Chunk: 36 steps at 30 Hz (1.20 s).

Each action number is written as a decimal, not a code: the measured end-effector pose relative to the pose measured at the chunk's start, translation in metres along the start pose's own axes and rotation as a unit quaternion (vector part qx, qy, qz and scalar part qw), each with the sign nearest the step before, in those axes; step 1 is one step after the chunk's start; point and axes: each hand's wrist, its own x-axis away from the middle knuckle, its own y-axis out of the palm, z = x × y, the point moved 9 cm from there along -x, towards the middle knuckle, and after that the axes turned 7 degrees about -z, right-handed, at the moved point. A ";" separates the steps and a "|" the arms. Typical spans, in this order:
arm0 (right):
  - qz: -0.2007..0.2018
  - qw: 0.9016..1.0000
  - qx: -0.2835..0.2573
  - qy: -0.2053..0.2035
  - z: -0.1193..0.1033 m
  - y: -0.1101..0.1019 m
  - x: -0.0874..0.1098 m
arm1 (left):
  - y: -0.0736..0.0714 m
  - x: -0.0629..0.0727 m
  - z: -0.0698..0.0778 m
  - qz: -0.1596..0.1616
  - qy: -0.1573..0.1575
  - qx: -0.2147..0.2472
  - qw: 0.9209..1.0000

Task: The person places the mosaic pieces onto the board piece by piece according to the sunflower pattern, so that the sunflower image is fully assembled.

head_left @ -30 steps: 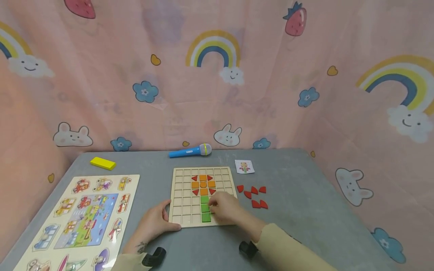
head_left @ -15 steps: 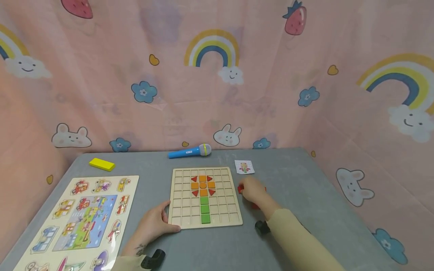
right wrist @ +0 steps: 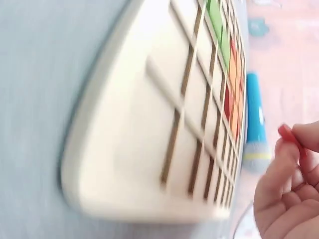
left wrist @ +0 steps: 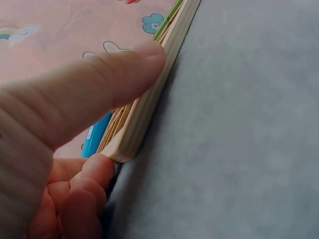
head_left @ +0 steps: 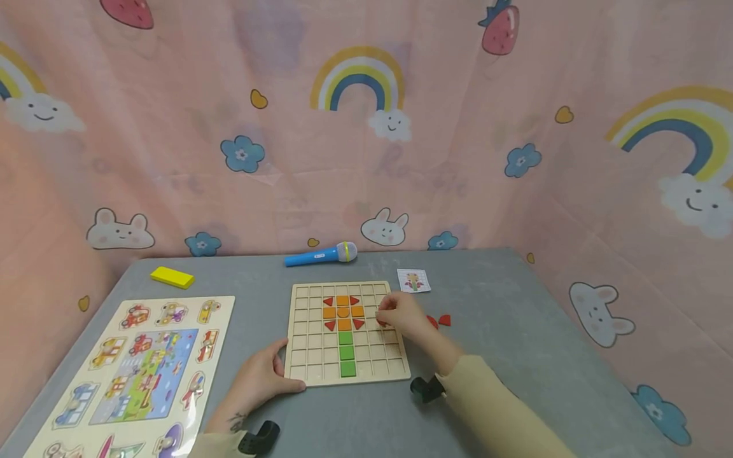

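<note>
A square wooden grid board point(head_left: 378, 368) lies on the grey table. Orange squares point(head_left: 357, 312) and red triangles point(head_left: 329, 301) sit in its cells around an orange round piece, above a column of green squares point(head_left: 347, 369). My left hand point(head_left: 260, 372) holds the board's near left corner, thumb along the front edge and fingers at the left side. Over the board's right part, my right hand point(head_left: 403, 315) pinches a small red piece point(right wrist: 286, 133) between thumb and fingertip; its full shape is hidden. Loose red quarter-round pieces point(head_left: 445, 320) lie beyond that hand, partly covered.
Behind the board's right corner lies a small printed pattern card point(head_left: 413, 281). A blue toy microphone point(head_left: 321, 256) is at the back, and a yellow block point(head_left: 172, 277) at the back left. A vehicle picture puzzle board point(head_left: 220, 312) covers the left of the table point(head_left: 515, 362).
My right hand went from the green squares to the loose red pieces on the right, then came back over the board with one. The left hand stayed at the corner.
</note>
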 end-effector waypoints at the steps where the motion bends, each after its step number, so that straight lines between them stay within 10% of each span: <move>1: -0.010 1.000 -0.022 -0.004 -0.002 0.006 0.000 | 0.000 0.000 0.000 0.000 0.001 0.000 1.000; 10: -0.069 0.998 -0.006 0.003 -0.001 0.040 0.003 | 0.001 -0.001 0.001 0.002 0.014 -0.005 1.000; 36: -0.074 0.990 0.116 -0.031 -0.008 0.043 0.004 | 0.001 -0.001 -0.001 -0.003 0.007 0.010 1.000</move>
